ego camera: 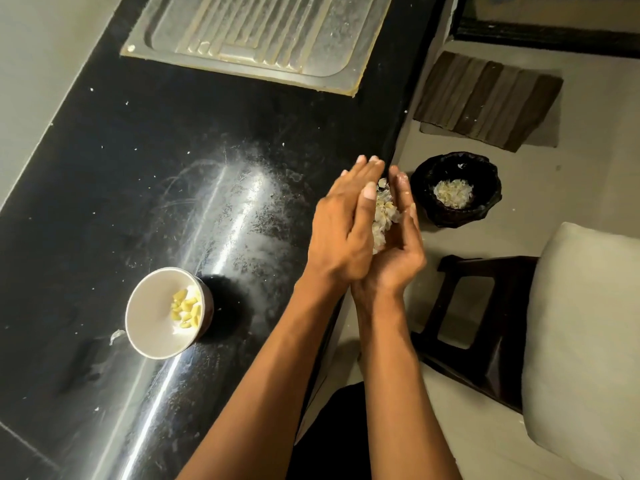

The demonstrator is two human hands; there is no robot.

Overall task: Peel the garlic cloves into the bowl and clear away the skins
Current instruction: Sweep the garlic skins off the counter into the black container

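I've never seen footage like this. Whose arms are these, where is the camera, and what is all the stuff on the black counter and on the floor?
No machine here: these are a person's two bare arms, filmed by one wide-angle camera worn on their head, looking down.

The left hand and right hand are pressed together, palms facing, with a clump of pale papery garlic skins cupped between them. That shared hold is the grip.

On the shiny black stone counter stands a small white round bowl with peeled yellow garlic cloves inside. White flecks and dust lie scattered over the counter. At the back is a ribbed steel sink drainboard.

On the floor past the counter's edge sits a black-lined round bin, already holding some skins. The hands hover close to it, so the clump probably goes there next. A dark wooden stool and a striped brown mat are nearby.
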